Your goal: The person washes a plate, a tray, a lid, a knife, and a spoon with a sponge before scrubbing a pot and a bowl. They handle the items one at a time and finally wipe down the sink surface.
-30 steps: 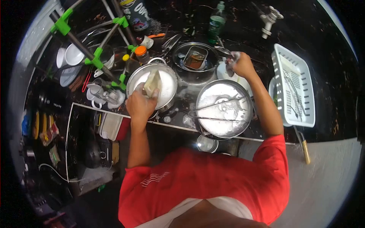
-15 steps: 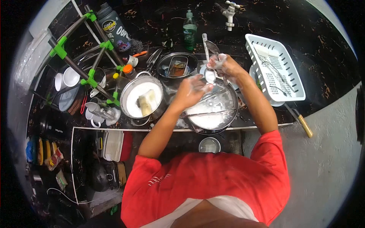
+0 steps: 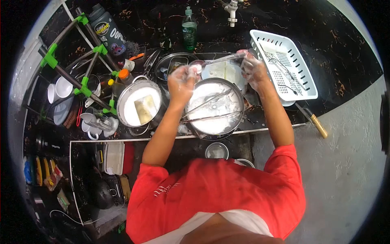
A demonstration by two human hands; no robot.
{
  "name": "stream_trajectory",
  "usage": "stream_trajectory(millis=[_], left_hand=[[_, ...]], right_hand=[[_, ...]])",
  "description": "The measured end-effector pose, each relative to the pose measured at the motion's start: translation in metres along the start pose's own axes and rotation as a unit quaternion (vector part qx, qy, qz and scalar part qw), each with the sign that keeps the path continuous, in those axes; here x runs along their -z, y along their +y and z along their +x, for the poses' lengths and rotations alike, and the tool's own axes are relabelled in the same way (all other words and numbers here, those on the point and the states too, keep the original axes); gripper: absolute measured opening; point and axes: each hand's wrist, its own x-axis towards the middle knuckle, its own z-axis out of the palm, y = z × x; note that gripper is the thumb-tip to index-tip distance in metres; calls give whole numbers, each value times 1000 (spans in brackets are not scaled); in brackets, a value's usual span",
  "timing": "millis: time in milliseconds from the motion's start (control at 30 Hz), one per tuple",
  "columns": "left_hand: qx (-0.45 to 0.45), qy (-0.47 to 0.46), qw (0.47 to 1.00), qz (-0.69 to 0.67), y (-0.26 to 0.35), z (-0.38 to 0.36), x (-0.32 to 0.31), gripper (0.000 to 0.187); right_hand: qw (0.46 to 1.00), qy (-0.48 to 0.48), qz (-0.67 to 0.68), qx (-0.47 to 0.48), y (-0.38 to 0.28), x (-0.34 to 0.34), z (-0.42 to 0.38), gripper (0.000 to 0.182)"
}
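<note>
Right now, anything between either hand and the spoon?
Nothing visible: the left hand is at one end of the spoon, and the right hand holds the other. The pan sits nearer the body, not between.

- One left hand (image 3: 181, 84)
- One right hand (image 3: 253, 72)
- At least one spoon (image 3: 221, 60)
- One sponge (image 3: 145, 110)
- One soapy pot (image 3: 122, 118)
- One soapy pan (image 3: 242, 105)
- One green soap bottle (image 3: 189, 34)
- One tap (image 3: 232, 12)
- One plastic basket (image 3: 306, 96)
- One wooden handle (image 3: 319, 126)
- Two white bowls (image 3: 63, 87)
- One orange lid (image 3: 123, 74)
- One yellow lid (image 3: 110, 82)
- One dark flask (image 3: 109, 34)
</note>
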Motion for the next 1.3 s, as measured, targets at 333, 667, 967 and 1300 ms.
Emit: stream_trajectory(millis=[333, 667, 967, 1300], left_hand=[[69, 95, 977, -176, 10, 24, -21, 30], [155, 6, 977, -148, -18, -13, -64, 39], [99, -32, 993, -61, -24, -16, -55, 26], [-195, 28, 964, 181, -40, -17, -41, 38]], right_hand=[[999, -42, 19, -14, 1, -36, -23, 14], [986, -98, 108, 81, 44, -51, -16, 19], [978, -153, -105, 96, 72, -37, -22, 39], [946, -98, -287, 117, 49, -44, -19, 10]])
